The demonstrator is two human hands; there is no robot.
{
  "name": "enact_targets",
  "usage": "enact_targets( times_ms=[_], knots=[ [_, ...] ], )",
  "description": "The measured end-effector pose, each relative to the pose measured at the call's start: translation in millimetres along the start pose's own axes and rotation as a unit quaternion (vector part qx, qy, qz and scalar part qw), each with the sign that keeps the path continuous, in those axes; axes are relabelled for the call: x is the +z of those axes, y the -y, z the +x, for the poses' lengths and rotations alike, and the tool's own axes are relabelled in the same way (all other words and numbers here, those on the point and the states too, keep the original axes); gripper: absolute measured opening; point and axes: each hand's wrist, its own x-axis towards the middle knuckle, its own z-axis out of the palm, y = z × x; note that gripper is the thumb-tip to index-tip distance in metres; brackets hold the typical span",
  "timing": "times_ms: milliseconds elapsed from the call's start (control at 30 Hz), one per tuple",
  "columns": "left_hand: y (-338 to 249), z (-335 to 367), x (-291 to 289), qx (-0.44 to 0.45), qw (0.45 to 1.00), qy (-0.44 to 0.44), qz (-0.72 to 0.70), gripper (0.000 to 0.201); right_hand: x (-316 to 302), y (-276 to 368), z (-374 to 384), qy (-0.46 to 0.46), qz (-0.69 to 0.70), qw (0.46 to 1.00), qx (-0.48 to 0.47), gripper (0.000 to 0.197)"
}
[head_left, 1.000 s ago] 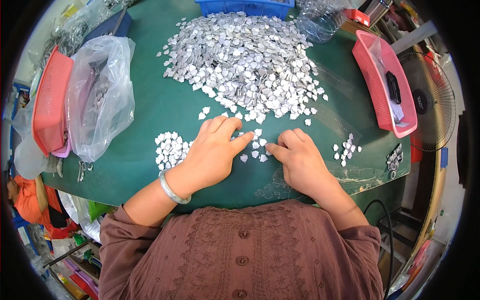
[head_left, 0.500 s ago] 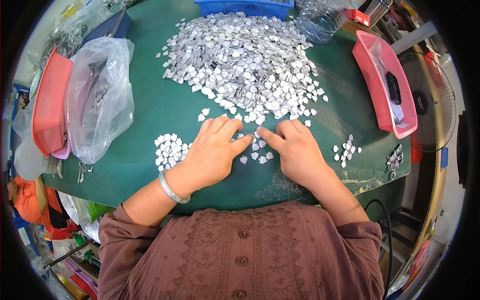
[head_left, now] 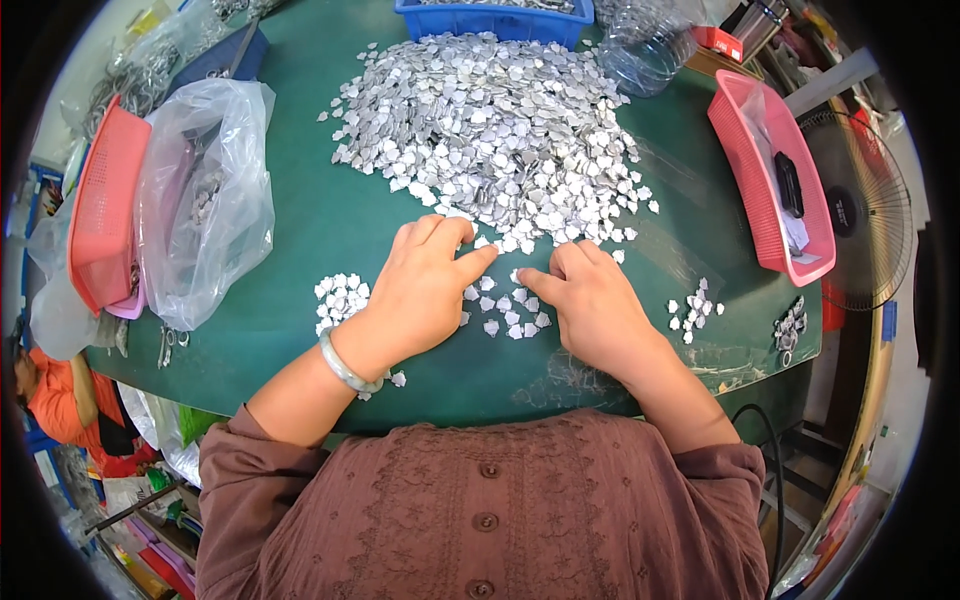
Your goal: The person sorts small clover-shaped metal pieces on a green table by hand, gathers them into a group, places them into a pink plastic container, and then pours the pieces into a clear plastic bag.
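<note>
A big heap of small silvery-white leaf-shaped metal pieces point(head_left: 490, 130) covers the far middle of the green table. My left hand point(head_left: 418, 285), with a pale bangle point(head_left: 345, 365) at its wrist, lies palm down at the heap's near edge, fingers stretched forward and thumb toward the right. Opposite it, my right hand point(head_left: 595, 305) rests palm down with its fingers apart, one fingertip touching a single piece point(head_left: 516, 275). Between and below the hands lie several loose pieces point(head_left: 514, 318). A small cluster point(head_left: 340, 300) sits left of my left hand, partly hidden by it.
A blue tray point(head_left: 500, 22) stands behind the heap. Pink baskets, one at left point(head_left: 105, 210) beside a clear plastic bag point(head_left: 205, 200) and one at right point(head_left: 735, 150), flank the table. Another small cluster point(head_left: 694, 308) lies at right. Beyond the right edge is a fan point(head_left: 860, 210).
My left hand has shifted slightly up, its thumb higher. More loose pieces show between the hands, and some now show beside the bangle. My right hand has barely moved.
</note>
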Motion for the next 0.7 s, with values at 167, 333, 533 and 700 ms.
enact_targets(
  times_ms=[167, 333, 533, 700],
  knots=[
    [0, 4, 2, 0.012, 1.0, 0.012, -0.006, 0.037, 5, -2, 14, -0.049, -0.048, 0.998, 0.002, 0.04],
    [2, -3, -4, 0.019, 1.0, 0.003, -0.016, 0.036, 2, -1, 14, -0.029, -0.041, 0.999, -0.01, 0.04],
    [4, -4, -4, 0.012, 1.0, -0.01, -0.009, 0.039, 1, -10, 9, -0.051, -0.05, 0.997, 0.02, 0.042],
    [-1, -3, 1, 0.021, 1.0, -0.001, -0.023, 0.04, -2, -6, 4, -0.026, -0.012, 0.999, 0.015, 0.034]
  ],
)
